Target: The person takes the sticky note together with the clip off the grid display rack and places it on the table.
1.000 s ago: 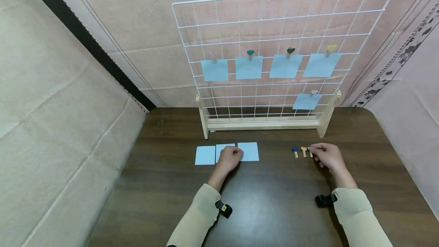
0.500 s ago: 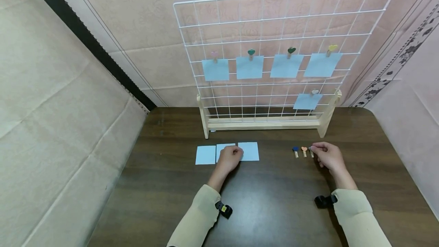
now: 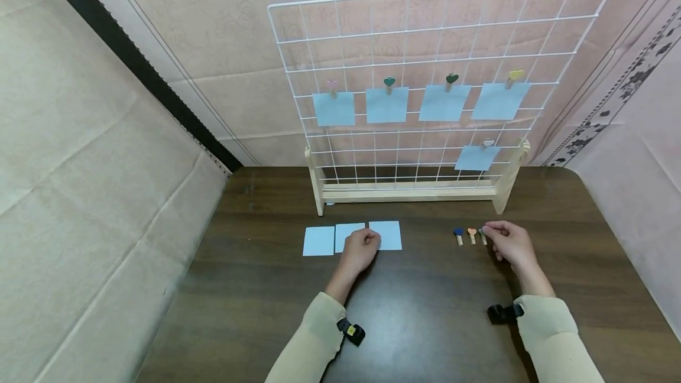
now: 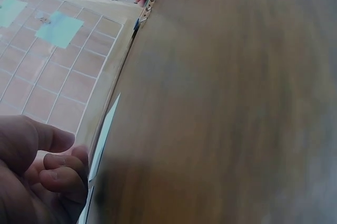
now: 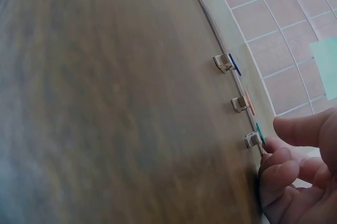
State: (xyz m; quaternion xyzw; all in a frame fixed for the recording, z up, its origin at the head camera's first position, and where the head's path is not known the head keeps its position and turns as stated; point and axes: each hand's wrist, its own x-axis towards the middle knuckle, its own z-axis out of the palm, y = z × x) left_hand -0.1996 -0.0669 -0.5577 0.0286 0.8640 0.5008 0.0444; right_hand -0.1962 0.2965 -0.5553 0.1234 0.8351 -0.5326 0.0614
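Hands well apart over the desk [image 3: 420,306]. Left hand [image 3: 363,248] with fingers curled inward, between the middle card [image 3: 344,238] and right-hand card [image 3: 391,234] of three light-blue squares in a row; gripping paper or merely touching, cannot tell. Left-hand card [image 3: 318,242] just beyond, uncovered. Right hand [image 3: 511,244] with thumb and forefinger at the heart-shaped top of the green clip [image 5: 253,140]; pinch or light contact, cannot tell. Next to that, orange clip [image 5: 239,104], then blue clip [image 5: 223,62]. Behind, white wire grid [image 3: 415,63], upright in a pale stand [image 3: 409,195], with five clipped blue cards [image 3: 386,106], four across and one lower right.
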